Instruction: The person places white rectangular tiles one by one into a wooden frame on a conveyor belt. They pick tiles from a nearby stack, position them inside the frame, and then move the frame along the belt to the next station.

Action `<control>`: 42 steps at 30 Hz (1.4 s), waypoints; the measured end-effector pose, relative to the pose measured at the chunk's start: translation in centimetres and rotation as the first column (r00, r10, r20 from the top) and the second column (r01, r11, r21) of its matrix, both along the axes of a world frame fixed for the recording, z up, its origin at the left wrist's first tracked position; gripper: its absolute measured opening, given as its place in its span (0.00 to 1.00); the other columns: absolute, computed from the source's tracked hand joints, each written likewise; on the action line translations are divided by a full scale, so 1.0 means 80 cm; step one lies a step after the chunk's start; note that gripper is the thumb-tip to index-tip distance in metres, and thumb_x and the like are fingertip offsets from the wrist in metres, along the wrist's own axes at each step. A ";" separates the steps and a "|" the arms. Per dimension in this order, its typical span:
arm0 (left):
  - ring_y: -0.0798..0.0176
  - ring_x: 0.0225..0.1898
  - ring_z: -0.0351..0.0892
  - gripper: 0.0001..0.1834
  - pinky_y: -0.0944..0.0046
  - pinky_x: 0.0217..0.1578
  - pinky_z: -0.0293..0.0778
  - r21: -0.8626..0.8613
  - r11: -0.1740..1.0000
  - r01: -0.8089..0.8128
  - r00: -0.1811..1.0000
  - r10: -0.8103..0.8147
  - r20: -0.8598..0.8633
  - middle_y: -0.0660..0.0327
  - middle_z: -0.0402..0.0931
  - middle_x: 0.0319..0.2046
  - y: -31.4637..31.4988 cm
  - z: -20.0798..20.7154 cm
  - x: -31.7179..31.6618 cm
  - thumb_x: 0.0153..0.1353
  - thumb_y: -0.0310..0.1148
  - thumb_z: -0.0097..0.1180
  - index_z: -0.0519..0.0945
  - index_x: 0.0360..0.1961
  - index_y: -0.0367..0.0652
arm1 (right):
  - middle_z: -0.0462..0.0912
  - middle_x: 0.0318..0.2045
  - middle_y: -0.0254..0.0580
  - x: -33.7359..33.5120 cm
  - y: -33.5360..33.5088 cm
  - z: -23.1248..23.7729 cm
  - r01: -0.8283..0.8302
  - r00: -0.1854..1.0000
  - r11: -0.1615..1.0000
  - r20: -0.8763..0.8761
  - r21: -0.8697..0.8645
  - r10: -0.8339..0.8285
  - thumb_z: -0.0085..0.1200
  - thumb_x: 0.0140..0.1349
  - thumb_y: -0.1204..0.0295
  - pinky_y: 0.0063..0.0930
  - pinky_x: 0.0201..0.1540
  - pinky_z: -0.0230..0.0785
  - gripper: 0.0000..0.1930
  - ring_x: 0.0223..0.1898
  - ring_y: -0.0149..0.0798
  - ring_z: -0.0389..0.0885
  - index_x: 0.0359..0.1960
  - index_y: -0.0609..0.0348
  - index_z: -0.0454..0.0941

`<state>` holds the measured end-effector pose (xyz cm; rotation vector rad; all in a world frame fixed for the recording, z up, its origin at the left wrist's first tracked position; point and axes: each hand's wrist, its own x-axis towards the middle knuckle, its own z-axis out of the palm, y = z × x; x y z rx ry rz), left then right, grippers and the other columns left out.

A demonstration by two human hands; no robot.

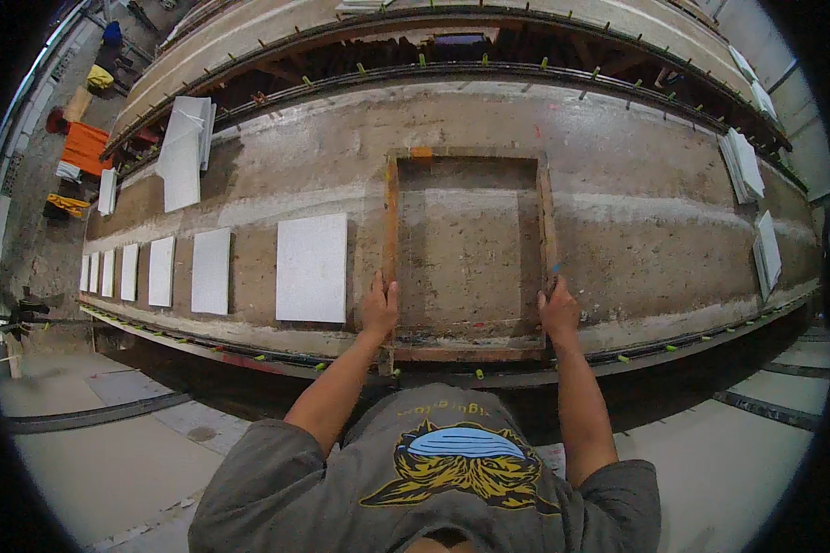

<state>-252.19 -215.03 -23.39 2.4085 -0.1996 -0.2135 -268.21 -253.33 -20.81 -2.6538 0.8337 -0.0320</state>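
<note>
A long, stained concrete bed (636, 230) runs from left to right across the view, with steel rails along its near and far edges and small green-tipped pins spaced along them. Beyond it lies a dark trench and a second pale strip; on the near side is a grey floor (92, 452). At far left, orange and yellow cloths (85, 147) lie on the ground. On the bed's left part a row of white slabs (210, 270) lies flat, growing larger toward the middle, and a stack of white sheets (183, 152) sits behind them. Just right of the largest slab rests a rusty rectangular frame (468, 253), lying flat near the bed's middle, its long axis running away from the person, across the bed, its near end at the front rail. The left hand (379, 309) lies on the frame's left bar, fingers closed loosely over it, thumb out. The right hand (558, 311) grips the right bar in the same way. More white sheets (745, 166) lie at the bed's right end.
</note>
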 end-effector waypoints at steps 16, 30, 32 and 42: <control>0.36 0.51 0.76 0.30 0.45 0.51 0.73 0.061 0.998 -0.023 0.977 0.010 0.215 0.41 0.73 0.54 -0.002 0.007 -0.014 0.73 0.49 0.45 0.67 0.68 0.39 | 0.84 0.43 0.62 0.002 0.006 0.008 -0.004 0.992 0.999 -0.125 -0.044 -0.001 0.60 0.63 0.58 0.51 0.43 0.79 0.35 0.42 0.60 0.85 0.66 0.65 0.60; 0.34 0.54 0.74 0.29 0.44 0.54 0.71 0.009 1.000 0.001 0.970 -0.003 0.242 0.39 0.71 0.57 -0.001 -0.009 -0.017 0.74 0.45 0.45 0.68 0.66 0.33 | 0.85 0.45 0.58 0.001 0.008 0.005 0.032 0.992 0.999 -0.119 -0.007 -0.032 0.58 0.64 0.57 0.50 0.46 0.77 0.36 0.45 0.60 0.84 0.69 0.61 0.61; 0.35 0.55 0.74 0.30 0.44 0.55 0.71 0.010 1.000 0.014 0.973 -0.016 0.231 0.39 0.71 0.58 -0.001 -0.003 -0.018 0.74 0.46 0.44 0.68 0.66 0.33 | 0.85 0.45 0.57 0.004 0.011 0.018 0.041 0.985 0.999 -0.167 0.006 -0.039 0.58 0.64 0.57 0.50 0.46 0.77 0.35 0.45 0.60 0.84 0.68 0.60 0.62; 0.34 0.56 0.73 0.30 0.42 0.54 0.72 0.005 1.000 -0.026 0.983 0.024 0.182 0.38 0.70 0.59 -0.003 0.005 -0.017 0.73 0.48 0.44 0.69 0.67 0.37 | 0.84 0.47 0.58 0.012 0.013 0.024 0.089 0.978 0.994 -0.196 0.060 -0.075 0.58 0.64 0.56 0.52 0.50 0.75 0.34 0.48 0.61 0.83 0.68 0.54 0.63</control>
